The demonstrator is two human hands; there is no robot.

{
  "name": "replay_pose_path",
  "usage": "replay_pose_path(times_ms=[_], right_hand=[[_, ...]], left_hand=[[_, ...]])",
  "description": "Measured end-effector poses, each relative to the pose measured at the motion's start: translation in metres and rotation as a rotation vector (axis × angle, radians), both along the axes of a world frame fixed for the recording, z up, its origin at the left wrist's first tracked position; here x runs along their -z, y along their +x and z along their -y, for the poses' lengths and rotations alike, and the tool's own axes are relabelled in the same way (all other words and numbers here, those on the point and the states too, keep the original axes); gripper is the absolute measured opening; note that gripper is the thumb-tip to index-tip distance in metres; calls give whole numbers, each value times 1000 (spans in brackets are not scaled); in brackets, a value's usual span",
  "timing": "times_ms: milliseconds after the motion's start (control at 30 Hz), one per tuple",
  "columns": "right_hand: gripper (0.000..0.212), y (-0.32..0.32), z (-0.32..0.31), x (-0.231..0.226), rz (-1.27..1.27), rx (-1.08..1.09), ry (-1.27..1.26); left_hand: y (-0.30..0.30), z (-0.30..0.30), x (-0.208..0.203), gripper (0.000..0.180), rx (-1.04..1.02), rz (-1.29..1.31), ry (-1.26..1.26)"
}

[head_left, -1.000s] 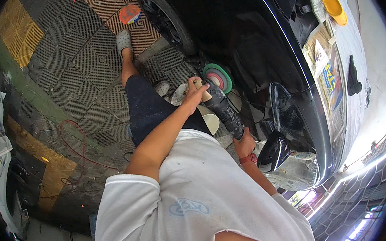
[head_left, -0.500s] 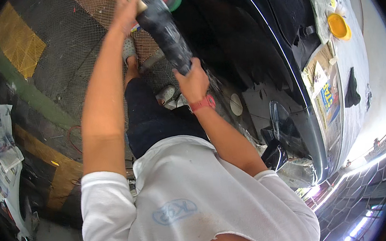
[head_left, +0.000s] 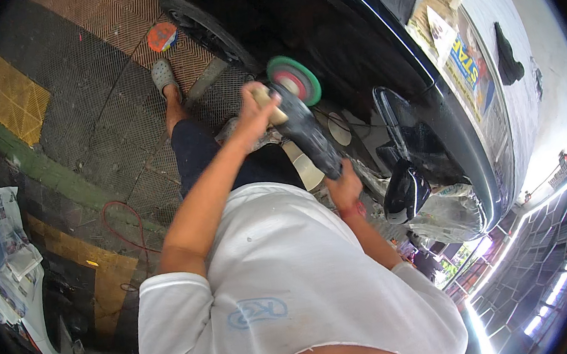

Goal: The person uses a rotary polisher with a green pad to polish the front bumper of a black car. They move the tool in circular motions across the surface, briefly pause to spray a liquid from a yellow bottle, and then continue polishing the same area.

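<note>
Both my hands hold a black polisher [head_left: 310, 137] slantwise beside the car. My left hand [head_left: 255, 119] is closed round its pale side handle [head_left: 270, 105]. Farther back, my right hand [head_left: 345, 186] grips the rear end of the body. A round pad [head_left: 310, 83] with a green rim and pink-and-white centre sits at the polisher's far end. It faces the glossy black side of the car [head_left: 346, 43]. Whether the pad touches the paint, I cannot tell.
A black side mirror [head_left: 406, 192] juts out near my right forearm. Newspaper [head_left: 444, 48] and sheeting cover the car's upper part. An orange disc [head_left: 162, 36] lies on the grid floor by my foot. A red cord [head_left: 124, 208] and newspaper sheets [head_left: 5, 228] are at left.
The polisher and both hands have come nearer my body and rightward along the car. My view has shifted too, bringing the front wheel and the orange disc into fuller sight.
</note>
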State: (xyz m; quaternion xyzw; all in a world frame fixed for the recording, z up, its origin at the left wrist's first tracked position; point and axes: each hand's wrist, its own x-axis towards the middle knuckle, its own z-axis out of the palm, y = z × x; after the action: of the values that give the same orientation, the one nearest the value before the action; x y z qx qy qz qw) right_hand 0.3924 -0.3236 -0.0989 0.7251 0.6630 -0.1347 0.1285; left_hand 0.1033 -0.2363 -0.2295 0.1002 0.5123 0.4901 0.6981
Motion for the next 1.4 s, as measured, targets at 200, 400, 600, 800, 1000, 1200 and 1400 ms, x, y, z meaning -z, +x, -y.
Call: replay_pose_path(times_ms=[200, 400, 600, 800, 1000, 1200, 1400], right_hand=[[50, 106, 66, -59, 54, 122, 79], [51, 70, 32, -25, -129, 119, 50], [55, -125, -76, 58, -422, 117, 55], [59, -286, -182, 70, -593, 43, 102], [59, -250, -173, 61, -634, 72, 116], [56, -79, -55, 52, -579, 169, 153], [54, 88, 67, 39, -421, 299, 141]], left_hand=[[102, 50, -32, 75, 355, 78, 203], [51, 24, -53, 60, 135, -20, 344], [-126, -77, -56, 49, -138, -301, 363], [-287, -191, -71, 53, -156, -515, 347], [-247, -198, -107, 56, -88, -611, 345], [-73, -91, -131, 47, 39, -508, 424], [87, 14, -104, 69, 332, -267, 513]])
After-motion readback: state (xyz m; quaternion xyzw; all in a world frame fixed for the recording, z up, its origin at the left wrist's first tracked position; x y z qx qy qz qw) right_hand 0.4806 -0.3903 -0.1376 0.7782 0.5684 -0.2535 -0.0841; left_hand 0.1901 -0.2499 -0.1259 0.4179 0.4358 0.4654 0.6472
